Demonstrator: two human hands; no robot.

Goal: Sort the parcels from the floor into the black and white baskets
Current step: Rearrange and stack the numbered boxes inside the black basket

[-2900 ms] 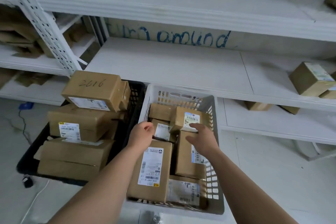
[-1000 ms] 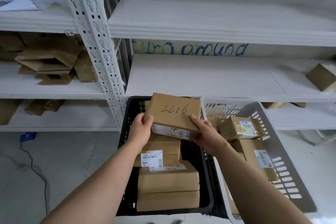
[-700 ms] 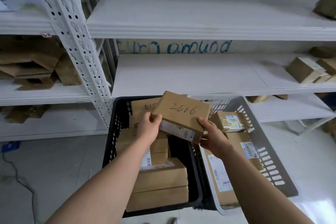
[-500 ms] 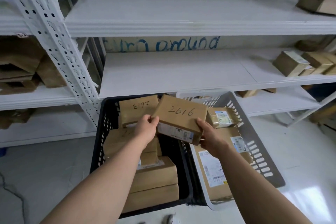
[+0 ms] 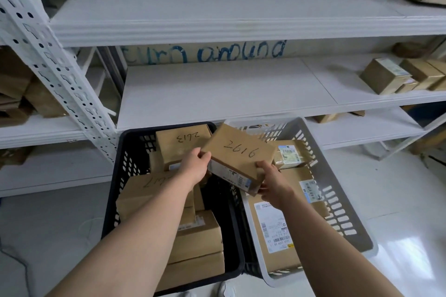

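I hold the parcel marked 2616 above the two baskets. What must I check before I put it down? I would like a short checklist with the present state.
1. Left hand grips the 2616 parcel: ok.
2. Right hand grips its near corner: ok.
3. Parcel level: not ok, it is tilted.
4. Parcel lifted clear of the rims of the black basket and the white basket: ok.
5. Which basket it belongs in: cannot tell.
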